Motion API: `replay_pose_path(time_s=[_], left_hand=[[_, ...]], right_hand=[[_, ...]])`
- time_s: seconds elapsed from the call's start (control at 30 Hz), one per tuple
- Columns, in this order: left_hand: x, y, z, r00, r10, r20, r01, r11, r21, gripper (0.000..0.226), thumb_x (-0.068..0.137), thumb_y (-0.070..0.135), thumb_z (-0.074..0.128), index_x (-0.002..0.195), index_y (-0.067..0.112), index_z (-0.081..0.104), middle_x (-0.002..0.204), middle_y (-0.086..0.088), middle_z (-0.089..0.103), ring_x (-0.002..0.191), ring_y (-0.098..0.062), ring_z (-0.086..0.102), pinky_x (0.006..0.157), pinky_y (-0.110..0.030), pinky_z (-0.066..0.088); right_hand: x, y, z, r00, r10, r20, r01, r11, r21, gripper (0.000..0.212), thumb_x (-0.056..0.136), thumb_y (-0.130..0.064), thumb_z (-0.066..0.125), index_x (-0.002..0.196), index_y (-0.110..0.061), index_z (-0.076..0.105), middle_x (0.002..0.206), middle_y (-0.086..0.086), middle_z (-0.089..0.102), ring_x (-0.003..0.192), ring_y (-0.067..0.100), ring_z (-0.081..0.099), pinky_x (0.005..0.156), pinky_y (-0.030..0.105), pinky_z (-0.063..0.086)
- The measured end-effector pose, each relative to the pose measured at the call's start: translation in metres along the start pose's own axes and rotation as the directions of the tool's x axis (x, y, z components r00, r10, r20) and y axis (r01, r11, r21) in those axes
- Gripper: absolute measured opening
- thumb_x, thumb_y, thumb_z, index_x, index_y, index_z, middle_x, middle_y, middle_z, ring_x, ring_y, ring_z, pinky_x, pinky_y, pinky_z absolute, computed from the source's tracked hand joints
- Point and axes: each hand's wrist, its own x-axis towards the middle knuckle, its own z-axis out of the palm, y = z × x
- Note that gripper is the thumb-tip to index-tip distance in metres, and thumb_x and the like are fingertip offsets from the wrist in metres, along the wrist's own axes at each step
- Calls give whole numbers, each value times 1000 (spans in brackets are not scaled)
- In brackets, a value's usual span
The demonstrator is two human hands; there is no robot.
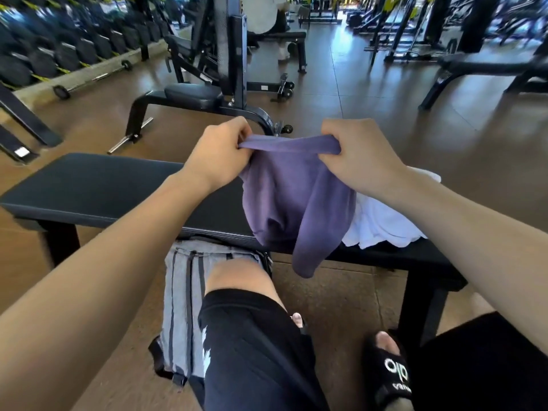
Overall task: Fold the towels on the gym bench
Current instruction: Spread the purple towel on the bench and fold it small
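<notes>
Pinching the purple towel [292, 197] by its top edge in our left hand [218, 155] and right hand [360, 157] above the surface [98, 185], we risk its bunched, dangling tail folding crooked or brushing the floor.

Two towels, one purple towel [293, 191] and one white towel [382, 221]; one backpack [184, 298].
</notes>
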Motion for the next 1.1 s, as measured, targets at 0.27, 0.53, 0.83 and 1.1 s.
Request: replay_pose_path(time_s=[0.27, 0.53, 0.83, 1.1], left_hand=[[13, -24, -8, 986, -122, -110, 135, 984, 120, 10, 81, 22, 43, 80, 17, 52, 74, -2, 58, 77, -34, 52, 64, -35, 37], [69, -54, -42, 948, -102, -303, 187, 945, 268, 23, 83, 14, 42, 98, 4, 55, 93, -23, 65, 84, -42, 54, 70, -45, 40], [48, -98, -30, 954, 41, -298, 58, 947, 316, 30, 88, 32, 41, 98, 5, 48, 86, -20, 60, 75, -41, 55, 64, -48, 44], [-56, -135, 56, 803, -162, 573, -147, 878, 455, 20, 95, 36, 55, 86, 24, 41, 79, 4, 60, 71, -28, 59, 63, -40, 49]], right_hand=[[19, 26, 31, 993, 109, 53, -101, 987, -129, 32, 87, -28, 59, 64, -20, 38, 63, 0, 49, 71, 34, 51, 59, 34, 32], [92, 37, 56, 990, 132, 56, -118, 972, -204, 15, 94, -28, 53, 82, -20, 47, 80, 6, 53, 83, 37, 58, 65, 34, 33], [101, 30, 83, 985, 169, 43, -155, 961, -229, 13, 91, -17, 56, 103, -15, 58, 85, 8, 56, 77, 30, 53, 66, 35, 38], [36, 41, 154, 443, 287, 849, 6, 946, -323, 31, 85, -21, 58, 114, -13, 65, 100, 5, 66, 90, 27, 64, 83, 38, 54]])
